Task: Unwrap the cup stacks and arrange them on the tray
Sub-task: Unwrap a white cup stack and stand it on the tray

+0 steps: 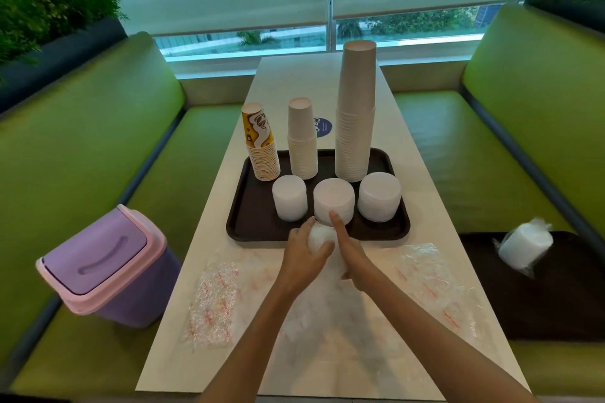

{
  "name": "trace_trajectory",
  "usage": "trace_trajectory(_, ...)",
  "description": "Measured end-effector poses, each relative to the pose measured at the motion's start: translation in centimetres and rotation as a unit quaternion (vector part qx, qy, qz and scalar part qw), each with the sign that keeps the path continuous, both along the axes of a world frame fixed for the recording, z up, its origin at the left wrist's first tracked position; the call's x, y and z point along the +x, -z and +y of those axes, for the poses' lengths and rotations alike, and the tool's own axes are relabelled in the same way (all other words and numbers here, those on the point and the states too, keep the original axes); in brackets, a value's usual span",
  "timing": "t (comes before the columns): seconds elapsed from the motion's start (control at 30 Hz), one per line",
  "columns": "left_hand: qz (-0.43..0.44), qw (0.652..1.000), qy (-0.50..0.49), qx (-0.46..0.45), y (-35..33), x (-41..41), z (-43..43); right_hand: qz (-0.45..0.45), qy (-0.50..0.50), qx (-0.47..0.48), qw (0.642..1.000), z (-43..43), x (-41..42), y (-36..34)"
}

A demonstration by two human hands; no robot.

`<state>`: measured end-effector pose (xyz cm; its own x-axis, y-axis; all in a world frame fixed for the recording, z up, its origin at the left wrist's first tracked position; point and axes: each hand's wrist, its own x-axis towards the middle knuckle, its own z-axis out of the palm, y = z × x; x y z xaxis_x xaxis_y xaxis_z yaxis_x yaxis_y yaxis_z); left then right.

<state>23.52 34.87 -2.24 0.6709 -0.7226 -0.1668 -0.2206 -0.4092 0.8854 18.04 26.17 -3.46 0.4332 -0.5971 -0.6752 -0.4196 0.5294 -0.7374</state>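
Observation:
A dark tray (239, 222) on the white table carries three upturned cup stacks: a yellow patterned stack (262, 147), a white stack (302, 141) and a tall beige stack (356, 114). In front of them stand three short white lid stacks (289, 198) (334, 203) (379, 196). At the tray's near edge both hands grip a crumpled clear plastic wrapper (319, 239): my left hand (302, 258) closes over it, my right hand (350, 252) holds its right side, index finger touching the middle lid stack.
Empty clear wrappers with red print lie on the table at left (212, 301) and right (435, 281). A purple bin with a pink lid (104, 265) sits on the left green bench. A wrapped white stack (523, 247) lies on a dark tray (540, 304) on the right bench.

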Motion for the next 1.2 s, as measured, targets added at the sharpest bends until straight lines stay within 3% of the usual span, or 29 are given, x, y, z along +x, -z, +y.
trace_trajectory(0.17,0.055,0.991,-0.073,-0.100,0.4,-0.4,0.4,-0.070,0.116,0.099,0.986,-0.1,0.2,1.4)
trace_trajectory(0.33,0.004,0.962,-0.210,-0.174,1.3,-1.7,0.0,-0.096,0.156,0.093,0.979,0.5,0.8,2.0)
trace_trajectory(0.5,-0.069,0.936,-0.285,-0.194,1.4,-1.5,-0.5,-0.082,0.188,0.085,0.975,1.1,1.4,2.5)
trace_trajectory(0.63,-0.084,0.945,-0.270,-0.166,2.0,-1.0,-0.7,-0.074,0.191,0.088,0.975,1.1,1.1,2.7)
trace_trajectory(0.97,-0.062,0.964,-0.195,-0.169,1.5,1.1,-0.4,-0.163,0.162,0.166,0.959,0.6,1.1,2.2)
trace_trajectory(1.2,-0.048,0.973,-0.164,-0.156,0.9,2.3,-0.4,-0.195,0.130,0.152,0.960,0.0,0.5,1.9)
